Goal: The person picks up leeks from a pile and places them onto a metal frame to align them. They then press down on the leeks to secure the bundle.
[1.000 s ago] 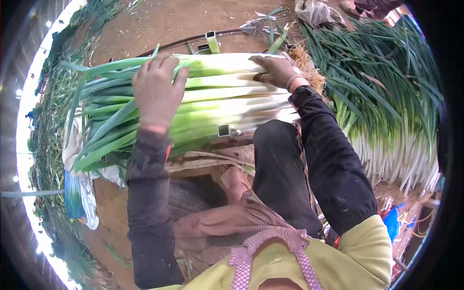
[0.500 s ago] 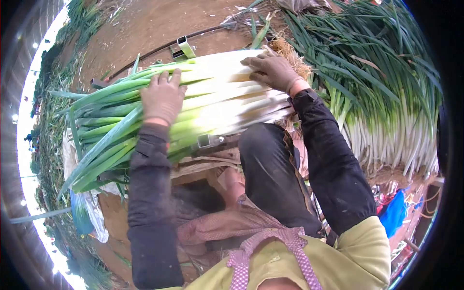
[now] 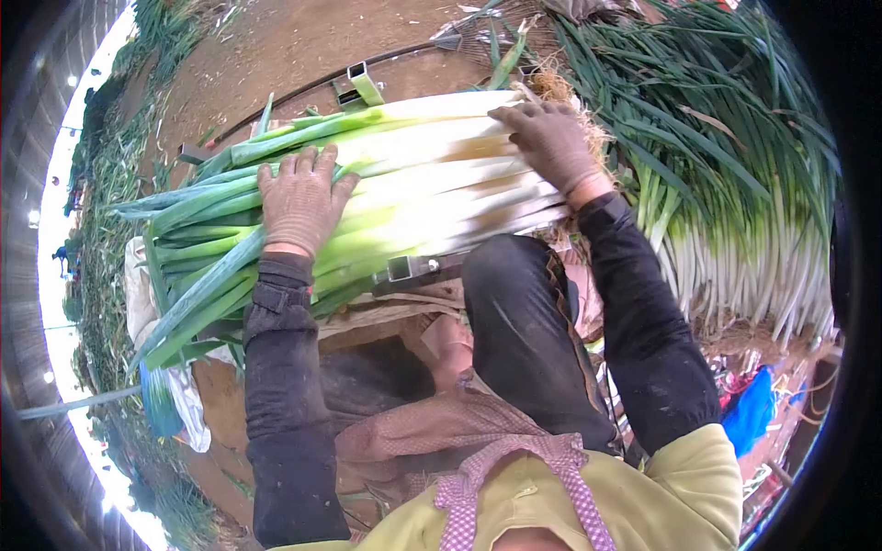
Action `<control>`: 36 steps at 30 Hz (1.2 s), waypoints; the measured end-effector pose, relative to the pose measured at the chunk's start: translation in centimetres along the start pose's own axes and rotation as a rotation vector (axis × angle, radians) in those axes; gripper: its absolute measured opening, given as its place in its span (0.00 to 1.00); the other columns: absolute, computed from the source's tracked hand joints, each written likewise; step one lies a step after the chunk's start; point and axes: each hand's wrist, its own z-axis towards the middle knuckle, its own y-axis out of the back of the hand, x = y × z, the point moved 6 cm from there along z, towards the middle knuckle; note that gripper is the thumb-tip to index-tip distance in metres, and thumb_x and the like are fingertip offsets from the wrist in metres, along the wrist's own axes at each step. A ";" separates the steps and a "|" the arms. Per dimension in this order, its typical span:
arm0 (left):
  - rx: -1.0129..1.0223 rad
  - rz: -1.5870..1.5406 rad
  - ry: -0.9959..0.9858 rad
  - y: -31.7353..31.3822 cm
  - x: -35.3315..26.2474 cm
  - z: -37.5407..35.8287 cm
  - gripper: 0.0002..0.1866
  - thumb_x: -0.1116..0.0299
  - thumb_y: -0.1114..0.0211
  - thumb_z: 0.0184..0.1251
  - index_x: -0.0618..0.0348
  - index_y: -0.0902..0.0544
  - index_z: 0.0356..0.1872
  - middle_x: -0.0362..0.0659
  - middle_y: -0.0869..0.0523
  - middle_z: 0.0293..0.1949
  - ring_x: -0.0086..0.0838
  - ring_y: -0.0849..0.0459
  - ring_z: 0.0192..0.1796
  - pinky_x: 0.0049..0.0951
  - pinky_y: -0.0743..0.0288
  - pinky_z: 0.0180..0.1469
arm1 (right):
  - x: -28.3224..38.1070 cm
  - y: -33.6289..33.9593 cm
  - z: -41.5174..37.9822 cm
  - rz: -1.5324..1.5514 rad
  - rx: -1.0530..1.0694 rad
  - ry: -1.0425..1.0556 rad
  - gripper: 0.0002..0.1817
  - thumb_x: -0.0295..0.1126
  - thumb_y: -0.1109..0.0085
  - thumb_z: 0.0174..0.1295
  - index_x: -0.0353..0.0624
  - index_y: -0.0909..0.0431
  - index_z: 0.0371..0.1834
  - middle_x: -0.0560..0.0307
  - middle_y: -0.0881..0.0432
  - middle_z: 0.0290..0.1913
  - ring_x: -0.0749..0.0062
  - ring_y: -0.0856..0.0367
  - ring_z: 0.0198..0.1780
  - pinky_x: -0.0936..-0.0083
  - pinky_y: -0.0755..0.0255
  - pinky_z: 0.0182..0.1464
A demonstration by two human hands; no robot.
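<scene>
A thick row of large green onions (image 3: 413, 179) lies sideways across a low stand in front of my knees, leaves to the left and white stalks to the right. My gloved left hand (image 3: 301, 200) rests flat on the green part, its fingers spread. At the other end, my gloved right hand (image 3: 551, 147) lies over the white stalks beside the roots (image 3: 593, 129), fingers pointing left and slightly bent. No single stalk shows lifted in either hand.
Square metal tubing (image 3: 365, 84) of the stand sticks out beyond the row, and another tube end (image 3: 401, 268) shows near my knee (image 3: 514, 321). A large pile of green onions (image 3: 735, 184) lies at right. Leaf scraps (image 3: 110, 275) cover the ground at left. A blue bag (image 3: 751, 411) lies at lower right.
My right hand has shifted a little right, toward the roots. My left hand has moved slightly lower on the leaves. The uppermost stalks lie at a slightly different slant.
</scene>
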 end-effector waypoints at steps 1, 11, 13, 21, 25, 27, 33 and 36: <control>-0.093 0.030 0.002 -0.1 0.0 0.2 0.31 0.39 0.47 0.76 0.47 0.24 0.70 0.43 0.19 0.67 0.36 0.24 0.69 0.56 0.35 0.68 | 0.8 -0.3 0.1 -0.087 -0.066 -0.016 0.22 0.34 0.38 0.67 0.55 0.23 0.65 0.55 0.16 0.56 0.59 0.18 0.58 0.55 0.31 0.66; -0.246 0.021 -0.015 1.3 -1.2 -0.8 0.21 0.54 0.31 0.66 0.50 0.19 0.57 0.40 0.16 0.61 0.33 0.22 0.66 0.56 0.38 0.72 | 6.1 0.9 -1.0 0.172 -0.249 0.020 0.19 0.28 0.41 0.62 0.55 0.19 0.57 0.58 0.17 0.51 0.57 0.21 0.56 0.54 0.33 0.60; -0.236 -0.013 -0.038 1.7 -1.0 -1.4 0.20 0.56 0.30 0.65 0.50 0.19 0.55 0.40 0.15 0.58 0.33 0.21 0.64 0.52 0.34 0.69 | 5.6 0.7 -1.2 0.263 -0.262 0.039 0.19 0.28 0.41 0.62 0.55 0.18 0.56 0.59 0.16 0.50 0.58 0.21 0.55 0.54 0.32 0.60; -0.035 -0.031 -0.062 1.4 0.3 0.9 0.18 0.60 0.33 0.67 0.53 0.19 0.55 0.44 0.12 0.52 0.38 0.15 0.57 0.44 0.21 0.54 | 4.6 -2.2 3.1 0.207 -0.233 -0.072 0.12 0.31 0.42 0.65 0.59 0.13 0.48 0.62 0.14 0.50 0.59 0.20 0.57 0.55 0.32 0.61; -0.169 0.103 -0.076 2.3 0.9 -1.6 0.19 0.63 0.35 0.68 0.51 0.19 0.59 0.42 0.13 0.57 0.36 0.16 0.61 0.44 0.25 0.62 | 4.9 -1.4 0.3 0.300 -0.288 -0.038 0.11 0.35 0.40 0.68 0.58 0.13 0.51 0.63 0.14 0.51 0.61 0.20 0.56 0.57 0.36 0.64; -0.199 0.345 0.006 4.4 1.5 -3.1 0.19 0.65 0.36 0.68 0.50 0.19 0.59 0.40 0.13 0.59 0.36 0.16 0.62 0.44 0.27 0.64 | 4.9 -1.5 0.3 0.334 -0.300 -0.059 0.10 0.36 0.39 0.68 0.57 0.14 0.50 0.63 0.15 0.51 0.60 0.20 0.55 0.57 0.36 0.65; -0.357 -0.027 0.114 4.8 -1.2 -4.8 0.15 0.66 0.38 0.70 0.49 0.18 0.56 0.44 0.15 0.58 0.39 0.19 0.63 0.47 0.31 0.68 | 5.1 -1.6 0.8 0.283 -0.278 -0.090 0.12 0.35 0.37 0.67 0.56 0.15 0.52 0.61 0.16 0.51 0.58 0.20 0.56 0.58 0.33 0.62; -0.438 -0.156 0.049 2.9 -3.3 -3.9 0.14 0.64 0.38 0.71 0.50 0.17 0.55 0.43 0.15 0.59 0.39 0.20 0.64 0.49 0.32 0.69 | 5.2 -1.5 0.8 0.273 -0.282 -0.090 0.12 0.36 0.37 0.67 0.57 0.15 0.53 0.62 0.16 0.51 0.58 0.20 0.56 0.58 0.33 0.63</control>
